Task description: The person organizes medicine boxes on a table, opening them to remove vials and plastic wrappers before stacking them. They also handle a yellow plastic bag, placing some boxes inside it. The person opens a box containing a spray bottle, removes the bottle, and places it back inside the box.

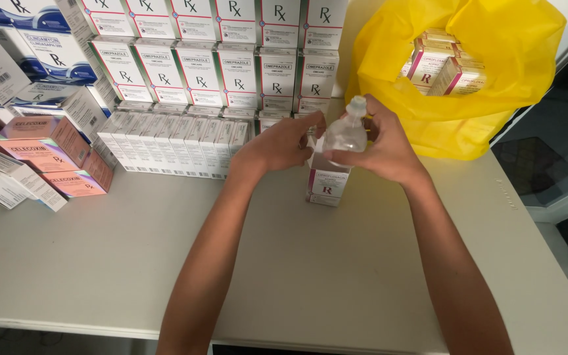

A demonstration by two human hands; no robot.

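The person is standing at the white counter (336, 263) and working with both hands. The right hand (381, 148) is wrapping its fingers (363, 117) around a small clear bottle (346, 133) with a pale cap, so those fingers are closed on the bottle. The bottle is sitting at the open top of a little white and pink box (327, 186), which is standing upright on the counter just under the fingers. I cannot tell if the bottle is going in or coming out.

The left hand (283, 143) is resting against the top of the same box, with its fingers bent and touching the edge. I cannot tell if they are really pinching it.

Just behind the right fingers a yellow bag (488, 98) is lying open, and more boxes of the same kind (438, 66) are waiting inside it. So it looks like only this one box is out, and most of the work is still ahead.

To the left of the fingers, rows of white boxes (172, 141) are standing neatly, and pink boxes (54, 154) are lying farther off.
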